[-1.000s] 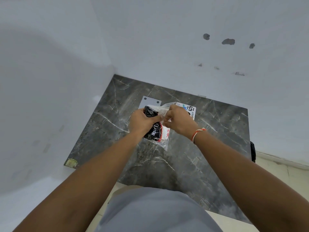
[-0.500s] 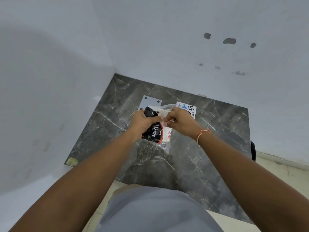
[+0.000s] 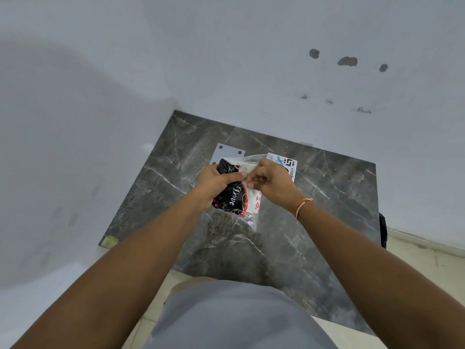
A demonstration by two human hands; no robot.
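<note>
A clear bag (image 3: 253, 219) with a black Dove packet (image 3: 232, 197) inside is held over the middle of the table (image 3: 332, 197), lengthwise away from the body; its left side is gripped by the left hand (image 3: 214, 181), its mouth pinched by the right hand (image 3: 273, 183)

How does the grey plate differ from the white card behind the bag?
The grey plate is plain with dark dots near its corners; the white card carries printed marks and lettering. The grey plate lies left of the white card. Both lie flat on the table, partly hidden.
</note>
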